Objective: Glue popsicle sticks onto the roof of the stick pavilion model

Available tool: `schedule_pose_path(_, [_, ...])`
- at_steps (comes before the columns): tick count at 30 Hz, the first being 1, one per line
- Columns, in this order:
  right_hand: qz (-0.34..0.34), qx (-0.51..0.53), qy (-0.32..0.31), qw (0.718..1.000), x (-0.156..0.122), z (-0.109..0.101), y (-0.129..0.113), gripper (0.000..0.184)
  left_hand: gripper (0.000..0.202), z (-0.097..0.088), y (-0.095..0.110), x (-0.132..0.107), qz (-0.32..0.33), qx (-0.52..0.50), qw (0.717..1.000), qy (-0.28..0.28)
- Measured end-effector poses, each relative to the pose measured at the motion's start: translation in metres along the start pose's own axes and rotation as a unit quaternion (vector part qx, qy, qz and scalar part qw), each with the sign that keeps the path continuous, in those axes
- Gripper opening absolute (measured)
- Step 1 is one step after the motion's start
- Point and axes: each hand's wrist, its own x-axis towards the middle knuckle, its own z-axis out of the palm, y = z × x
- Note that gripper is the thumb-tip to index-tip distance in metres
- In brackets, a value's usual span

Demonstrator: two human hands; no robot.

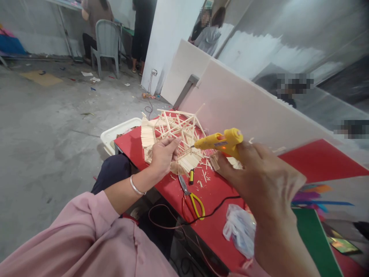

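Note:
A yellow hot glue gun [215, 141] with a small orange light is gripped in my right hand [259, 173]. Its nozzle points left and meets, or nearly meets, a model built of thin wooden sticks [190, 161]. At the model's left side, my left hand [165, 154] is closed, thumb and fingers pinched on part of it; whether they grip one stick or the joined frame is hard to make out. The model has an open stick frame on top and tightly packed rows of sticks around its sides.
Pliers [191, 198] with red and yellow handles lie on the red table [215, 209], near a short yellow-and-black object [191, 177] and stick scraps. A plastic bag [239, 229] and a cord [211, 211] lie closer to me. A white tub [108, 136] stands beyond the left edge.

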Motion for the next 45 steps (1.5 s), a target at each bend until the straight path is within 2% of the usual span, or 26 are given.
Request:
schedule_pose_path(4, [-0.005,-0.013,0.022,1.000,0.002,-0.002,-0.001,0.032,0.030,0.000,0.001,0.000,-0.003,0.000,1.000,0.004])
schedule_pose_path(10, [-0.005,-0.009,-0.008,1.000,0.001,-0.001,-0.001,0.028,0.029,0.000,0.000,0.000,0.004,-0.014,1.000,0.003])
schedule_pose_path(23, [-0.017,-0.013,0.007,1.000,0.003,-0.002,-0.002,0.027,0.030,0.000,0.000,0.001,0.002,-0.010,1.000,0.002])
schedule_pose_path(29, [0.005,-0.003,-0.066,0.998,0.006,-0.009,-0.004,0.024,0.031,-0.002,-0.003,0.002,0.011,-0.022,1.000,-0.007])
schedule_pose_path(31, [0.003,-0.001,-0.070,0.998,0.007,-0.010,-0.005,0.025,0.031,-0.002,-0.003,0.002,0.012,-0.020,1.000,-0.007])
schedule_pose_path(37, [-0.019,-0.021,-0.047,0.999,0.010,-0.011,-0.004,0.022,0.031,-0.002,-0.002,0.001,0.013,-0.015,1.000,-0.014])
schedule_pose_path(42, [-0.042,-0.011,0.026,0.999,0.011,-0.009,-0.004,0.014,0.031,-0.002,-0.003,0.001,0.008,-0.010,1.000,-0.011])
schedule_pose_path(45, [-0.034,-0.007,0.025,0.999,0.012,-0.008,-0.004,0.012,0.030,-0.002,-0.004,0.002,0.010,-0.012,1.000,-0.014])
